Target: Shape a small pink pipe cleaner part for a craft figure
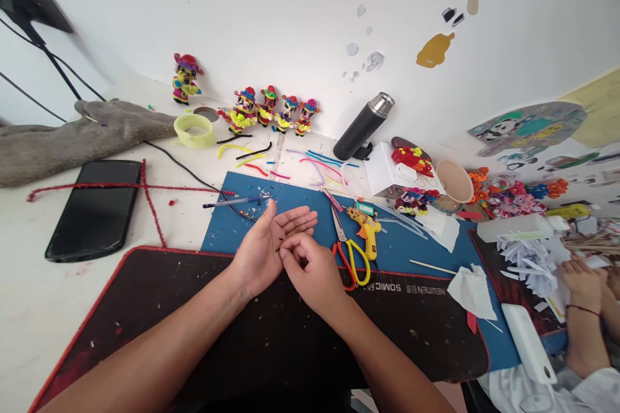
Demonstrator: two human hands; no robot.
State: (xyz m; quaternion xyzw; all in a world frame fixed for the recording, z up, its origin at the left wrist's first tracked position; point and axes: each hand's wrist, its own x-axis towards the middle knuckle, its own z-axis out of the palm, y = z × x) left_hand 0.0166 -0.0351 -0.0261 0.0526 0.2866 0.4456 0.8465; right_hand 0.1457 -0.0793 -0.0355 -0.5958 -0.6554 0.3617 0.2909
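Palm up, with its fingers stretched out, my left hand (265, 246) is held over the blue mat. My right hand (310, 271) rests against it, thumb and forefinger pinched together over the left palm. A tiny dark piece (279, 248) shows at those fingertips, too small to name. Just right of the hands lie scissors (357, 262) with one red and one yellow handle, blades pointing away. Beside them is a yellow glue gun (369, 235). A blue pen (236, 201) lies left of my fingers.
Pipe cleaner figures (242, 113) stand by the wall near a black thermos (363, 126). Loose pipe cleaners (320, 164) lie in front. At left are a phone (97, 210) and a yellow tape roll (194, 131). Another person's hand (584, 284) is at far right by paper strips.
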